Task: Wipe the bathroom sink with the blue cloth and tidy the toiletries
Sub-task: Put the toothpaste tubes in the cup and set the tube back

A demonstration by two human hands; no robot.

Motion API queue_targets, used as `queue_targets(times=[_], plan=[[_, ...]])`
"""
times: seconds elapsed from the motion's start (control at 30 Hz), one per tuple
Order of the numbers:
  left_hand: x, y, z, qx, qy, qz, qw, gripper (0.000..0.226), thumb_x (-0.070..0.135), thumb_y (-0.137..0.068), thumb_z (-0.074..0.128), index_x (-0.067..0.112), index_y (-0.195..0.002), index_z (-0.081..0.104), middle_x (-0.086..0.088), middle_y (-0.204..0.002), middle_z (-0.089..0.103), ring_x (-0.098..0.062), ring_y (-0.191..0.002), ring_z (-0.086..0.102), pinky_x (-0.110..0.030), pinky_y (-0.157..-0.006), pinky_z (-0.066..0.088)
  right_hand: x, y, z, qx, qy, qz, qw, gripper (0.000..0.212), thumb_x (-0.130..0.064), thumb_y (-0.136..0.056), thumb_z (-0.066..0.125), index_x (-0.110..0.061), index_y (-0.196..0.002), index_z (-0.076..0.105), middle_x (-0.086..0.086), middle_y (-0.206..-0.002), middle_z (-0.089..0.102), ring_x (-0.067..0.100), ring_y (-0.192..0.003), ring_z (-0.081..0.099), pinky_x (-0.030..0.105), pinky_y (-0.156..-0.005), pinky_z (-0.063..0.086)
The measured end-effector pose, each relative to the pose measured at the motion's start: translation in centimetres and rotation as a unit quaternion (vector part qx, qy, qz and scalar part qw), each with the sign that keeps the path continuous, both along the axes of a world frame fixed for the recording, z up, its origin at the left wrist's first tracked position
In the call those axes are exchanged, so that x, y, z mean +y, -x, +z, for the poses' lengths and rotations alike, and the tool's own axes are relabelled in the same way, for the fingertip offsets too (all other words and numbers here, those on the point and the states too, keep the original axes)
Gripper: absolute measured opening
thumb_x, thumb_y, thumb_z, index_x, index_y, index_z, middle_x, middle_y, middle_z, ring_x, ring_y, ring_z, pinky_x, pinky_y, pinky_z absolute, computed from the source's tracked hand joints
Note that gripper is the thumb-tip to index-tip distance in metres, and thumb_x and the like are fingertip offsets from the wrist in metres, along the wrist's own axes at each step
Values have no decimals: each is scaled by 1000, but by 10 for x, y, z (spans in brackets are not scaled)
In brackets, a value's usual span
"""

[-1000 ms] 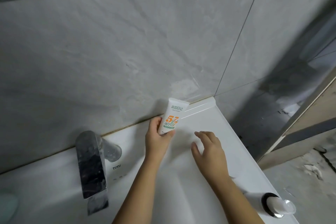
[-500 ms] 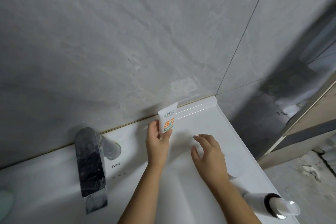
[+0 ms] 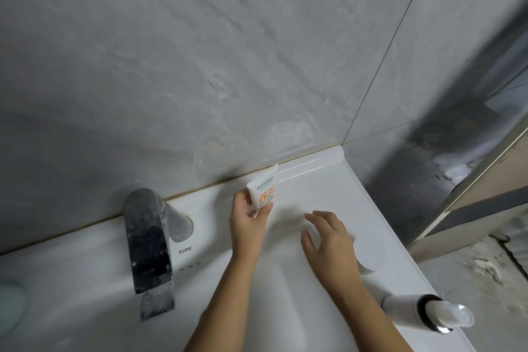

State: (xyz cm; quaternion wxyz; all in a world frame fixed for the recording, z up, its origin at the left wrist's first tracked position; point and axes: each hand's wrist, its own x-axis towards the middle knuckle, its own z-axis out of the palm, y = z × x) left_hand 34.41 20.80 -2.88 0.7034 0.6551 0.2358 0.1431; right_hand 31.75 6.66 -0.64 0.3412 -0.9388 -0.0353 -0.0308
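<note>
Head view, centre of frame: the left hand (image 3: pixel 247 218) pinches a small white plastic tube with orange print (image 3: pixel 264 190) between thumb and curled fingers. The tube is held crimped end up at the rear ledge of the glossy white ceramic sink (image 3: pixel 328 180), close to the grey tiled wall (image 3: pixel 200 66). Right of centre, the right hand (image 3: pixel 328 240) hovers over the ledge, fingers loosely spread and holding nothing. A chrome block-shaped faucet (image 3: pixel 148 240) stands left of centre. A white pump bottle with chrome collar (image 3: pixel 428 313) sits at lower right.
</note>
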Motion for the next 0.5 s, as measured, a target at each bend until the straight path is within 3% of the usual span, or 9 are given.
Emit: queue_targets(times=[0.23,0.3,0.4,0.5], plan=[[2,4,-5,17,-31,-9,999,43,0,-75,72,31,-98,54,8,-106,66,-12,-105,61,-44,-92,48,2,3,0,2,12,4,1000,31,-9,-80,64,-10,-112,64,8,-114,60,26,-106,56,33,-82,47],[3,6,-7,29,-57,-16,998,42,5,-74,74,29,-102,53,8,-109,65,-12,-106,59,-32,-90,46,1,4,0,1,14,5,1000,32,-9,-80,65,-10,-111,64,9,-113,60,27,-105,57,34,-81,47],[3,16,-4,48,-95,-33,994,43,9,-75,74,24,-109,52,11,-113,61,-8,-108,54,-5,-80,36,1,7,0,-13,15,10,1000,32,-5,-76,68,-7,-108,66,12,-109,62,30,-100,59,34,-80,47],[1,38,3,71,-129,-31,989,45,12,-78,72,26,-115,49,15,-116,53,-4,-108,48,1,-78,32,0,15,3,-29,21,21,999,33,-2,-71,71,-5,-104,67,13,-104,64,33,-95,62,37,-78,49]])
